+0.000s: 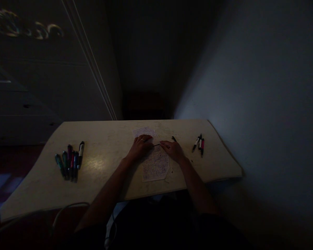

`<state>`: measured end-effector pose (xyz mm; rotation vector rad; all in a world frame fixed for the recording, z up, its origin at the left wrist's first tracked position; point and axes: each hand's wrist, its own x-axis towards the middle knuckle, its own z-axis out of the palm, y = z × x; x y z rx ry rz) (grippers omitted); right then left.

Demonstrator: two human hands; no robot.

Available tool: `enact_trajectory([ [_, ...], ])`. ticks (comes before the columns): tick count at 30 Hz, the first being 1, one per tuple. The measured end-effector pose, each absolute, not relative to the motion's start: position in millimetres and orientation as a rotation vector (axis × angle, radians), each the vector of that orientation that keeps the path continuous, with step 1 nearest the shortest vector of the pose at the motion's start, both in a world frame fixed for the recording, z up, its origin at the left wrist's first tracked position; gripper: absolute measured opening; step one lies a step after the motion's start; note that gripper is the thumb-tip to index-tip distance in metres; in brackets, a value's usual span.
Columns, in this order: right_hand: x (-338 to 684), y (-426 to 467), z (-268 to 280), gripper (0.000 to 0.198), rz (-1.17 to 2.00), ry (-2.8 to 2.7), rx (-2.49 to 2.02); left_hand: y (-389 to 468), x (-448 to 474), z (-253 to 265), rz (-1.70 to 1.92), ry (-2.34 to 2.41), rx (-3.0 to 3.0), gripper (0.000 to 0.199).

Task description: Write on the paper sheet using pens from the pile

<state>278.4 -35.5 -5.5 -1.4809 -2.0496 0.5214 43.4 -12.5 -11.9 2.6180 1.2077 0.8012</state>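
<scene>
Over a sheet of paper (155,168) covered in scribbles, my two hands meet around a thin dark rod (156,144) that looks like a pen refill. The fingers of my left hand (143,146), which wears a ring, are closed at the rod's left end. My right hand (171,150) pinches its right end between thumb and fingers. Just beyond the right hand lies a short dark pen part (174,139). Another scribbled paper area (145,132) shows past the left hand; whether it is a separate sheet is unclear.
Several pens (71,161) lie in a group on the left of the pale table (101,187). A smaller group of pens (199,144) lies on the right. A wall (263,104) borders the table's right side, and a cable (67,205) hangs by the front left edge. The light is dim.
</scene>
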Motion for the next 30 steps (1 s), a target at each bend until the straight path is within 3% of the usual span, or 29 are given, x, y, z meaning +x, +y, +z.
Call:
enact_trajectory([
  [9, 276.0, -33.3, -6.6, 0.026, 0.347, -2.126, -1.309, -9.5, 41.9, -14.6, 0.923, 1.221, 2.588, 0.012],
  [18, 271.8, -33.6, -8.9, 0.021, 0.250, -2.232, -1.442, -8.3, 36.0, -5.6, 1.404, 1.232, 2.146, 0.019],
  [30, 263.0, -36.6, 3.0, 0.017, 0.245, -2.281, -1.639, -17.0, 33.2, 12.8, 1.224, 1.243, 1.586, 0.035],
])
